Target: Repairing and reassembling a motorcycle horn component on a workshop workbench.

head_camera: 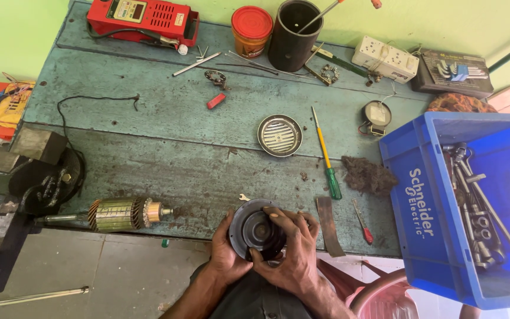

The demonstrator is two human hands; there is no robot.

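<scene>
Hanging off the worn blue-green workbench at its right end, the blue crate of spanners could be tipped by a careless elbow. Held past the bench's near edge, the dark round motor end cover is clasped by both hands, the left hand cupping its side and the right hand curled over its rim; a slackened grip would probably drop it. Nearby, the copper-wound armature could be rolled off.

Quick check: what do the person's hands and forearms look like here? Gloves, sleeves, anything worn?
Both are bare: no gloves on the left hand or the right hand, and no rings, watch or bands that show. The forearms are uncovered to the bottom edge of the frame, with no sleeve in view.
</scene>
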